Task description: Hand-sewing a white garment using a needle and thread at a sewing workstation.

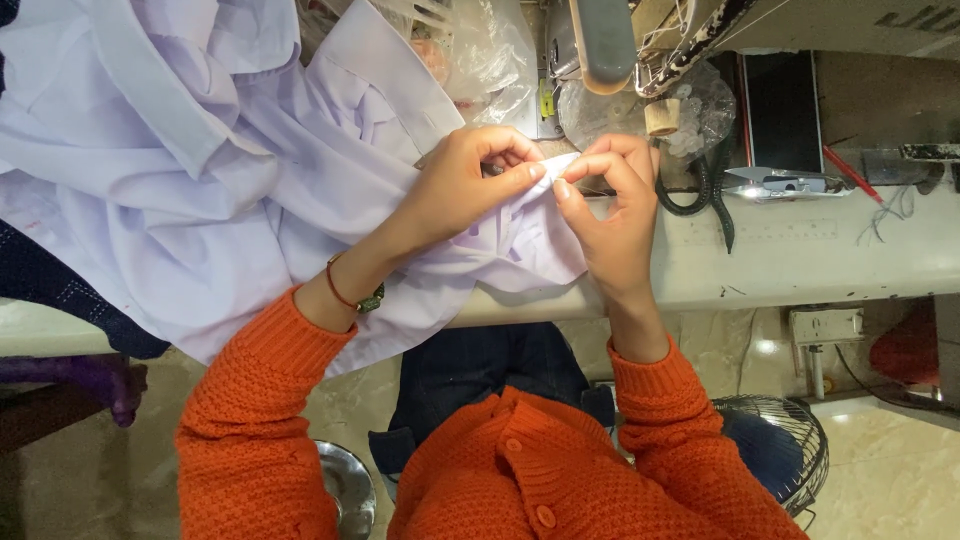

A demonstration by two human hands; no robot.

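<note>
A pale lilac-white shirt (200,180) lies bunched over the left of the sewing table (800,260). My left hand (465,185) pinches a folded edge of the shirt just in front of the sewing machine (610,40). My right hand (610,215) pinches the same edge from the right, fingertips meeting the left hand's. Both arms wear orange knitted sleeves; a thin red band sits on the left wrist.
Thread snips (785,183) and a red pencil (850,173) lie on the table to the right. A clear bag of buttons (690,105) sits beside the machine. A crumpled plastic bag (490,55) lies behind the shirt. Below the table stands a fan (785,450).
</note>
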